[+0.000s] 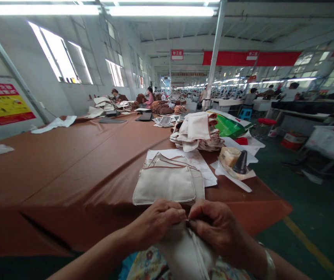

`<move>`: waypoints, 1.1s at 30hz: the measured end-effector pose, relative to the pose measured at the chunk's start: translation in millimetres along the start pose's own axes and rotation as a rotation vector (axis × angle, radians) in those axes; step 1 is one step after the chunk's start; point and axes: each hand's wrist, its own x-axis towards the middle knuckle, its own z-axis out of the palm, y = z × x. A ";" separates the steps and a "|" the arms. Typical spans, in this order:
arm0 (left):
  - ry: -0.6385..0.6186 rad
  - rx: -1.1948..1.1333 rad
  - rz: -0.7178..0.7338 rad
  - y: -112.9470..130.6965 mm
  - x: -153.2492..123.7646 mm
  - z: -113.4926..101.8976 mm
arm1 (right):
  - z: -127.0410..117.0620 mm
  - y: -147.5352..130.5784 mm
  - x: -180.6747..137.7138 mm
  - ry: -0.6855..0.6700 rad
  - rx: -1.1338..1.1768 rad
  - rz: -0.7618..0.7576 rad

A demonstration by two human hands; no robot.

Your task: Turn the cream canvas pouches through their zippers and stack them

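Observation:
Both my hands meet at the near edge of the table, over my lap. My left hand (pixel 161 219) is closed on the upper edge of a cream fabric piece (pixel 178 252), which hangs down in layers. Beside it, my right hand (pixel 216 225) pinches the same edge, thumb against fingers. A small dark thing shows between the fingertips, too small to name. Just beyond my hands lies a stack of cream fabric pieces (pixel 163 184) with brown-edged seams, partly on white paper (pixel 207 177).
A taller pile of cream pieces (pixel 196 130) stands farther back. At the right edge, a dark cone (pixel 240 162) and a yellowish block (pixel 229 156) rest on wrapping. Brown sheeting (pixel 67 179) covers the table. More fabric heaps and several people are in the distance.

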 end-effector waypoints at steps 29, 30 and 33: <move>-0.251 -0.289 -0.004 -3.1 1.1 9.1 | -41.1 -6.5 -12.6 -0.351 0.222 0.220; -0.240 -0.311 -0.001 -4.1 0.3 10.3 | -40.3 -4.8 -13.8 -0.341 0.247 0.208; -0.192 -0.417 0.044 -5.4 -3.1 16.6 | -33.5 1.1 -21.3 -0.288 0.363 0.137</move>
